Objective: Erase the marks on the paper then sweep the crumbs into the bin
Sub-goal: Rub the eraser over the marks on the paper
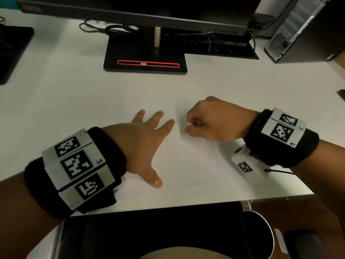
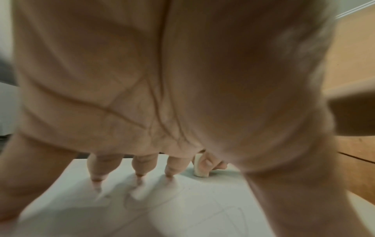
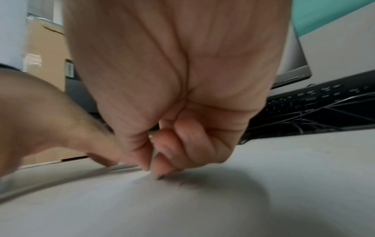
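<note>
White desk (image 1: 74, 94), monitor stand (image 1: 145, 60) behind: erasing under way.
Left hand (image 1: 143, 143) lay spread flat on the thin, slippery paper (image 1: 188, 165); right hand (image 1: 211, 122) pinched a small, soft eraser (image 1: 189, 124) near its tip, mid-sheet.

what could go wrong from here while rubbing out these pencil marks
1. The left hand pins only one side of the paper with spread fingers, so hard strokes may crease it.
2. The eraser, pinched in the right hand, is small and might slip out.
3. Faint pencil lines near the left palm could get missed.
</note>
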`<state>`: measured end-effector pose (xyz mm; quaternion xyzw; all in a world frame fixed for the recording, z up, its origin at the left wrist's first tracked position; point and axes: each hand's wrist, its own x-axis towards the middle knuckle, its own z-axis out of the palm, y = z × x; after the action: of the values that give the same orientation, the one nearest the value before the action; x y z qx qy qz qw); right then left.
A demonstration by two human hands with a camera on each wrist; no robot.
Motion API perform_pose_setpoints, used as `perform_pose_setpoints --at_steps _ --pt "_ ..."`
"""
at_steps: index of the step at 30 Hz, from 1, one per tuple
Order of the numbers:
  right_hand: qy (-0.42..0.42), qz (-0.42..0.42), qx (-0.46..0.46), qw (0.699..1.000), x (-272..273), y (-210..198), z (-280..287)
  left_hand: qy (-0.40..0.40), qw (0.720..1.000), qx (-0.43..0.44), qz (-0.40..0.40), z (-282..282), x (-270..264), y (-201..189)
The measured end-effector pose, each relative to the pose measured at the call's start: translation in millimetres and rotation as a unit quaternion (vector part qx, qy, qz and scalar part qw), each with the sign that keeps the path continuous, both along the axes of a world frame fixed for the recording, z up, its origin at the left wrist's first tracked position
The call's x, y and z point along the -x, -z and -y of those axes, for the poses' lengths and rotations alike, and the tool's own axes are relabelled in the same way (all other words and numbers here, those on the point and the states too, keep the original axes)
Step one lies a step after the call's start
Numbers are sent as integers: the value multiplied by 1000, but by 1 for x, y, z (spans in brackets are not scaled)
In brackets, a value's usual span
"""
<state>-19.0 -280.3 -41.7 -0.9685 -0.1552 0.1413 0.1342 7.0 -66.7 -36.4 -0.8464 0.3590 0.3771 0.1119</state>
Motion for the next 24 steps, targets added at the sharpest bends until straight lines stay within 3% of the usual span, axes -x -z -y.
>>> perform_pose_setpoints --at_steps 4,8,12,16,18,20,22,23,24 --pt "-49 -47 -33 997 13 3 -15 4 1000 4 3 0 0 1" --pt "27 -23 -16 999 -3 -1 3 5 1000 10 4 -2 0 2" --pt "10 -64 -16 998 10 2 -5 7 1000 12 5 -2 0 2" --pt "123 -34 13 992 3 -6 29 2 1000 12 0 -2 1 0" --pt "216 -36 -68 973 8 -9 38 1 1000 11 1 -2 1 -1" --pt "297 -88 -256 916 26 -11 30 3 1000 8 1 -2 0 -1" --pt "329 -213 -467 792 54 -9 7 5 1000 9 1 -2 -1 0" --pt "318 -291 -537 725 68 -4 -8 8 1000 12 3 -3 -1 0" --pt "293 -356 -566 684 80 0 -21 10 1000 15 5 -4 -1 1"
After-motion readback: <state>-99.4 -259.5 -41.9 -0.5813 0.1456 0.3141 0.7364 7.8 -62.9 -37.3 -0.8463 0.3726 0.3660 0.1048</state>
